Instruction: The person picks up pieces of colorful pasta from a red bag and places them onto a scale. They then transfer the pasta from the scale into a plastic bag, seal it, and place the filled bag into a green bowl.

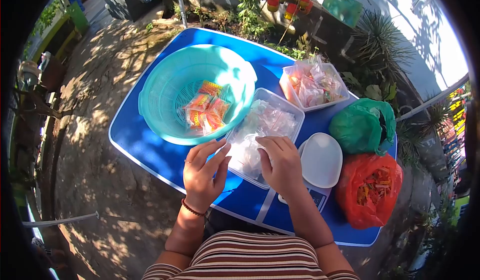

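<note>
My left hand (pixel 204 172) is held over the front edge of the blue table, fingers apart and nothing in them. Over the near part of a white tray (pixel 300 117) of clear plastic bags (pixel 270 120) is my right hand (pixel 280 161). Its fingers curl toward the thumb at the bags; whether they pinch something is too small to tell. Behind my left hand stands a turquoise basket (pixel 155 100) with several orange and yellow packets (pixel 205 111) inside.
At the back right is a white container (pixel 320 106) of filled bags. A scale with a white pan (pixel 321 160) sits right of my right hand. Green (pixel 357 125) and red (pixel 350 200) plastic bags lie on the right edge of the blue table (pixel 150 155).
</note>
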`<move>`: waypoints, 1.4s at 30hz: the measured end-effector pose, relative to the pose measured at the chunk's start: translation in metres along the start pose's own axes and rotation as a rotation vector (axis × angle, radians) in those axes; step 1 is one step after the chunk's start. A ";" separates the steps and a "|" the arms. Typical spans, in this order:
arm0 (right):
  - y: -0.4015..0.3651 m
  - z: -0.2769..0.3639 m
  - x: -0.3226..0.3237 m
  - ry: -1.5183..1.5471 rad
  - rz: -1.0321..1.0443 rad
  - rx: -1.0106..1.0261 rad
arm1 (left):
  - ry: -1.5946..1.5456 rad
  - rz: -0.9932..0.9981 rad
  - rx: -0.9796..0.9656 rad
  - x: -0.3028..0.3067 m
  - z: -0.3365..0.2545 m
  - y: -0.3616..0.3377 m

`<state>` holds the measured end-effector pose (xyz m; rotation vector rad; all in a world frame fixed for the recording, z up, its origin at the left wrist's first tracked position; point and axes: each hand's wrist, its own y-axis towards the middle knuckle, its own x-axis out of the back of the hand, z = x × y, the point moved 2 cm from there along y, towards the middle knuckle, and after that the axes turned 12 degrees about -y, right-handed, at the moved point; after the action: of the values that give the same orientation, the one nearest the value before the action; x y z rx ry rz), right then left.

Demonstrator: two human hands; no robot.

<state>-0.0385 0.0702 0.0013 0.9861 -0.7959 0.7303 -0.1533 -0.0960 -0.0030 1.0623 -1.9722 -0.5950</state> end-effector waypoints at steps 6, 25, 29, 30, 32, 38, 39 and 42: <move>-0.021 -0.029 0.004 -0.230 0.070 -0.066 | -0.180 0.135 0.073 -0.041 -0.012 -0.001; -0.039 -0.026 0.040 0.117 -0.299 0.069 | 0.177 0.231 -0.059 -0.075 -0.064 0.015; -0.047 -0.034 0.034 0.169 -0.230 0.047 | 0.204 0.202 -0.034 -0.078 -0.057 0.019; -0.049 -0.035 0.032 0.214 -0.212 0.011 | 0.183 0.222 -0.003 -0.077 -0.056 0.020; -0.052 -0.035 0.030 0.308 -0.169 -0.058 | 0.143 0.261 0.064 -0.072 -0.053 0.020; -0.049 -0.028 0.020 0.827 -0.001 -0.288 | -0.416 0.148 0.316 -0.075 -0.047 0.016; -0.050 -0.028 0.018 0.825 0.024 -0.284 | -0.453 0.128 0.280 -0.075 -0.044 0.014; -0.049 -0.025 0.014 0.766 0.083 -0.258 | -0.761 0.066 0.471 -0.070 -0.023 0.002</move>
<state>0.0150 0.0775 -0.0166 0.3801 -0.2443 0.9619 -0.1126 -0.0368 -0.0180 1.1356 -2.9070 -0.5586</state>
